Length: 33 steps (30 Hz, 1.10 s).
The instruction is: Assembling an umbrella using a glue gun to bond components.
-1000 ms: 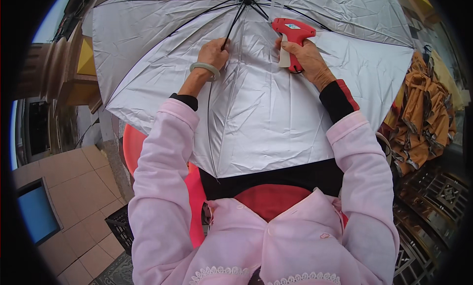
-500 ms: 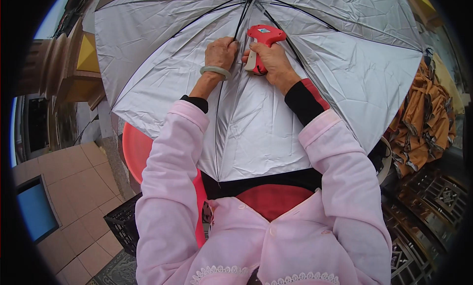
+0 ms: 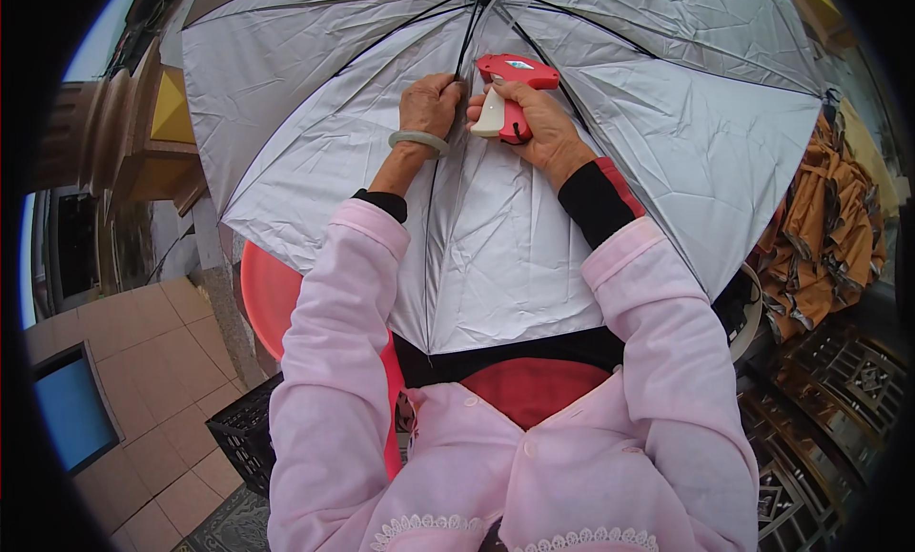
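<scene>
Spread open in front of me, an umbrella (image 3: 519, 266) turns its silver lining and black ribs my way. My left hand (image 3: 429, 107), a pale bangle at its wrist, is closed with thumb and fingertips pinching a black umbrella rib (image 3: 466, 49). Close to its right, my right hand (image 3: 550, 132) grips a red tagging gun (image 3: 534, 72) with an off-white trigger. The gun's body lies across above my fingers, and a small dark loop hangs at its handle. Whether the gun's tip touches the umbrella I cannot tell.
A red plastic basin or stool (image 3: 270, 295) and a black crate (image 3: 243, 433) stand at my left. Folded orange-brown cloth (image 3: 824, 233) is heaped at the right, above dark carved furniture (image 3: 848, 380). A stone pillar (image 3: 129, 123) rises at the far left.
My right hand has tilted the tagging gun, so its body lies flatter and its trigger shows more. The left hand keeps its pinch on the rib.
</scene>
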Tool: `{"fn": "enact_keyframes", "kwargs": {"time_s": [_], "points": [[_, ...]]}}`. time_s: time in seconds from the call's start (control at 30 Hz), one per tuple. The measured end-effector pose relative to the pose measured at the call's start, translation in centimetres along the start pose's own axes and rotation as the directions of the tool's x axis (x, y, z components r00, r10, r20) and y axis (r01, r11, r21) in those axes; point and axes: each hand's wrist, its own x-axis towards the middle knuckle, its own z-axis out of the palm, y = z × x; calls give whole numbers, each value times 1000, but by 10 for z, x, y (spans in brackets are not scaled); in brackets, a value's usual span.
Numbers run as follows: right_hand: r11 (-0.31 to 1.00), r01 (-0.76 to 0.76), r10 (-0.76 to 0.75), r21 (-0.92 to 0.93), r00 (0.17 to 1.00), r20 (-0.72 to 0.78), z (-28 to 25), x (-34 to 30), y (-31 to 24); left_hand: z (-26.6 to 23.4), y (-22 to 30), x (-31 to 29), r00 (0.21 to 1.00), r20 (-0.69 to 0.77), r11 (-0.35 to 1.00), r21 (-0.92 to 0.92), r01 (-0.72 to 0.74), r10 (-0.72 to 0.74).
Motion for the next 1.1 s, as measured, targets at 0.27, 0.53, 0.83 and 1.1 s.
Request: {"fn": "enact_keyframes", "kwargs": {"time_s": [0.27,0.53,0.83,1.1], "points": [[997,-40,34,63,996,85,-4,4,-4,-2,-11,3,997,71,989,-140,34,-25],[998,-51,44,49,991,126,-6,11,-2,-1,-11,2,999,51,976,-220,6,5],[996,-62,52,69,989,136,-6,14,1,-1,-10,0,999,36,968,-250,11,-2],[996,-71,61,58,986,152,-5,12,-1,-3,-13,1,999,34,975,-222,16,-8]]}}
